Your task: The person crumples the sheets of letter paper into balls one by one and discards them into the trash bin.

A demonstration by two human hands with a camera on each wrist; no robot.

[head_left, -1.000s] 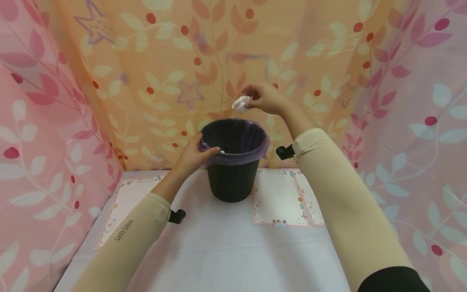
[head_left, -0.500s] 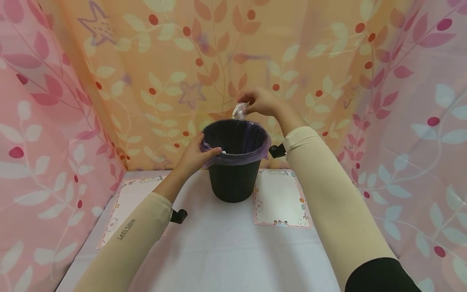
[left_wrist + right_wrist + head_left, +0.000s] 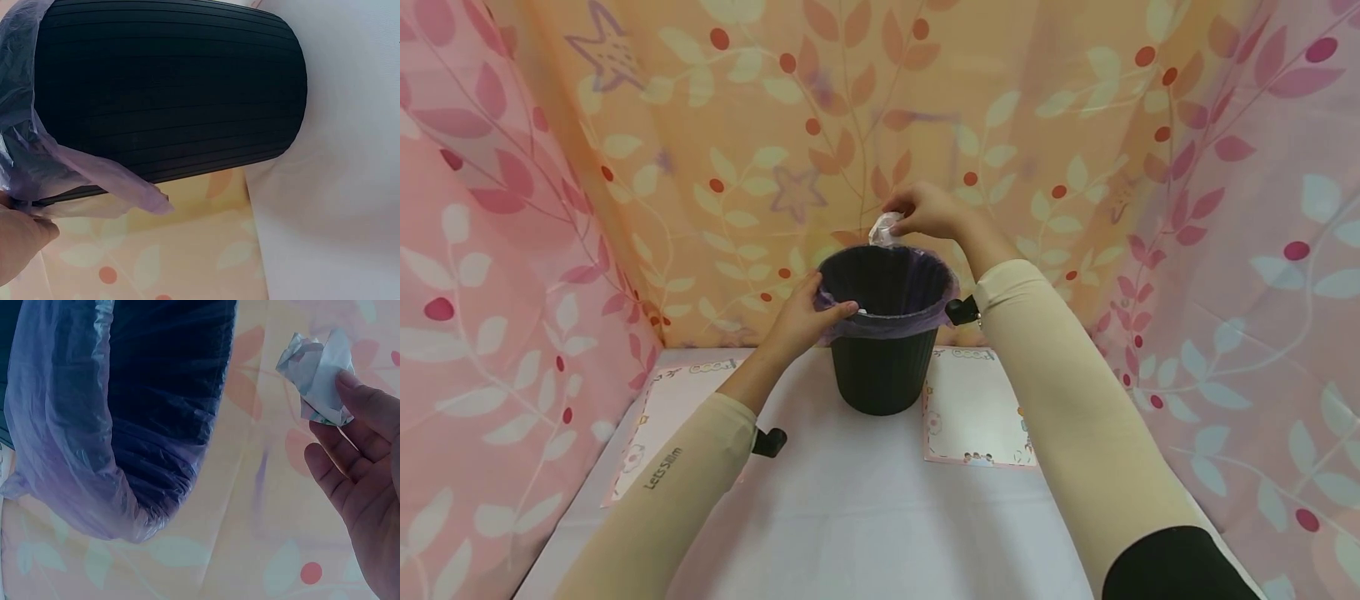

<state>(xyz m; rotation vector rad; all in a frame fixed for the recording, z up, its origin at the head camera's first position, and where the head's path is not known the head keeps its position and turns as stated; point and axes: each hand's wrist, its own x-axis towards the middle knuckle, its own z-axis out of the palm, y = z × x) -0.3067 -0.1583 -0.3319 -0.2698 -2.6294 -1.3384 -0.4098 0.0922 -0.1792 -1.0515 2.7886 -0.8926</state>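
A black trash can [image 3: 883, 375] stands on the table, lined with a thin purple plastic bag [image 3: 917, 322] folded over its rim. My left hand [image 3: 801, 321] grips the rim at the left, thumb lying over the near edge. Above the far side of the opening, my right hand [image 3: 928, 212] pinches a crumpled ball of white paper [image 3: 322, 378] between thumb and fingers. In the right wrist view the paper is held apart from the lined rim. A loose tail of the bag [image 3: 125, 181] hangs down the can's side in the left wrist view. The can's bottom inside is hidden.
Flat white sheets with decorated pink borders lie on the white tablecloth [image 3: 865, 517]: a left sheet [image 3: 673, 417] partly under the left arm, a right sheet [image 3: 973, 412] beside the can. Behind the table hangs a patterned orange curtain [image 3: 700, 250], with pink curtains at both sides.
My right hand has come down and slightly left with the crumpled paper, closer to the can's far rim. The left hand keeps its grip on the rim.
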